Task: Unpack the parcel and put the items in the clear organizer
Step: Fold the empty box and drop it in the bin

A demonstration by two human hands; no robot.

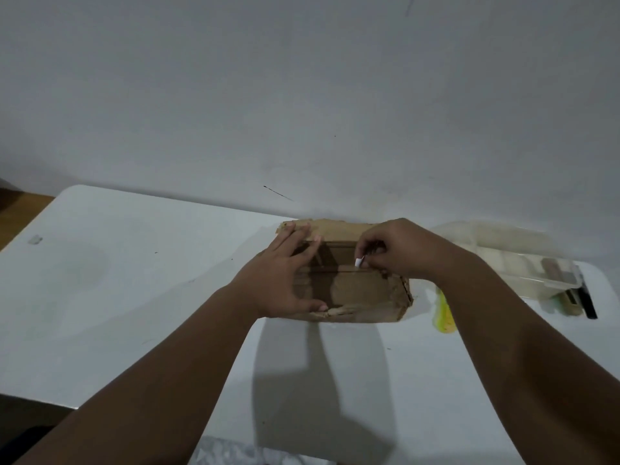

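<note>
A worn brown cardboard parcel (355,293) lies on the white table (134,297), close to the wall. My left hand (281,276) rests flat on the parcel's left end, fingers spread over the top and thumb along the front edge. My right hand (399,251) is on the top right, its fingertips pinched at the taped seam across the lid; a pale fingernail or small tool shows there, and I cannot tell which. The clear organizer (523,263) stands to the right of the parcel, with shallow compartments and some contents that are hard to make out.
A yellow-green object (444,313) lies between the parcel and the organizer, partly behind my right forearm. A black strip (588,303) sits at the organizer's right end. The white wall (302,95) rises directly behind the table. Wooden floor (20,203) shows at far left.
</note>
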